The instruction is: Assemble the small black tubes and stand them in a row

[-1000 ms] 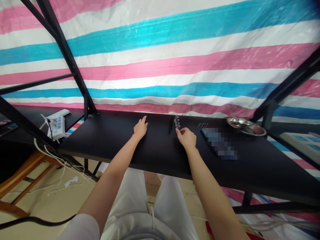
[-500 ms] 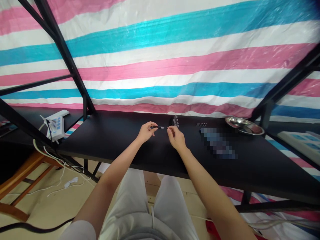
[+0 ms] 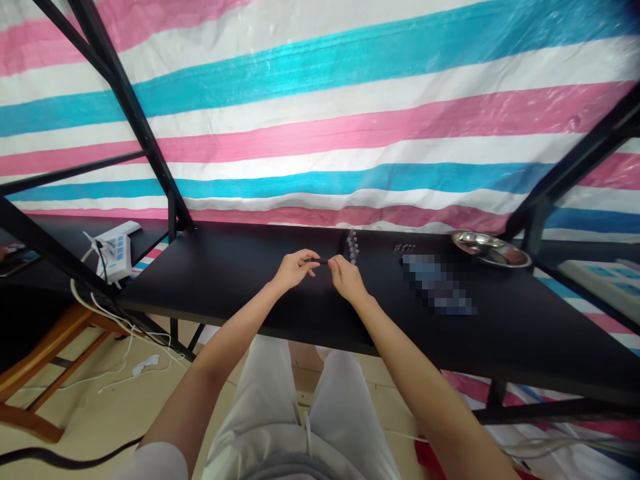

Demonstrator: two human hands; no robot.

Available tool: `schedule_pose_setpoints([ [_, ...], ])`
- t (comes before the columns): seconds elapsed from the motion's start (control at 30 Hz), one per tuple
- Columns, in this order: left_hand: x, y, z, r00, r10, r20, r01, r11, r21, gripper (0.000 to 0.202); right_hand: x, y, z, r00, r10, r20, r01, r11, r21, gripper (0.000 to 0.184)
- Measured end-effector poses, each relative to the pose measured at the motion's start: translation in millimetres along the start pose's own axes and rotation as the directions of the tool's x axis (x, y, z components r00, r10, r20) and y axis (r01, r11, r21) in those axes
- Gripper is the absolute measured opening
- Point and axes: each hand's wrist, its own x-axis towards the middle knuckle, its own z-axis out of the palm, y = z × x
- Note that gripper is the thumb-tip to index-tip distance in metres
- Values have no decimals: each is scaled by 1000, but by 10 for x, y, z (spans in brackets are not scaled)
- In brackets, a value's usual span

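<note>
My left hand (image 3: pixel 295 269) pinches one end of a slim black rod (image 3: pixel 323 261), held level just above the black table. My right hand (image 3: pixel 347 277) is closed, thumb and fingers gripping the rod's right end. The rod's silvery tip is hidden by the right fingers. Just beyond my right hand lies a dark strip (image 3: pixel 343 245) with a row of small clear or grey pieces (image 3: pixel 353 247) along it. Several tiny metal pieces (image 3: pixel 404 247) lie further right; they are too small to name.
A shiny round metal dish (image 3: pixel 490 250) stands at the back right. A blurred-out dark flat object (image 3: pixel 440 285) lies nearer me. Black frame posts rise at both ends of the table (image 3: pixel 220 267). A white power strip (image 3: pixel 117 257) with cables sits at left, above a wooden chair (image 3: pixel 65 347).
My right hand has moved slightly left and closed on the rod's silvery end, which showed before with a gap between it and the fingers. The left hand has stayed nearly in place.
</note>
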Motion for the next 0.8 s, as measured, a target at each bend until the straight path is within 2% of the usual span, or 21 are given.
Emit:
schedule_pose_setpoints([
  [0.3,-19,-28,-116,997,11,72,-12,1000,12,16,8,-36,5,999,-41,31,40,999,24,38],
  [0.47,-8,-137,-187,997,-69,29,71,997,-44,39,-13,-3,-17,1000,-20,12,19,997,74,34],
  [0.63,-36,-183,-259,993,-117,17,118,982,-145,32,-15,7,1,998,-51,22,48,988,147,31],
  [0.8,-60,-104,-250,991,-131,-4,126,962,-241,34,5,27,24,987,-160,1,157,971,182,30],
])
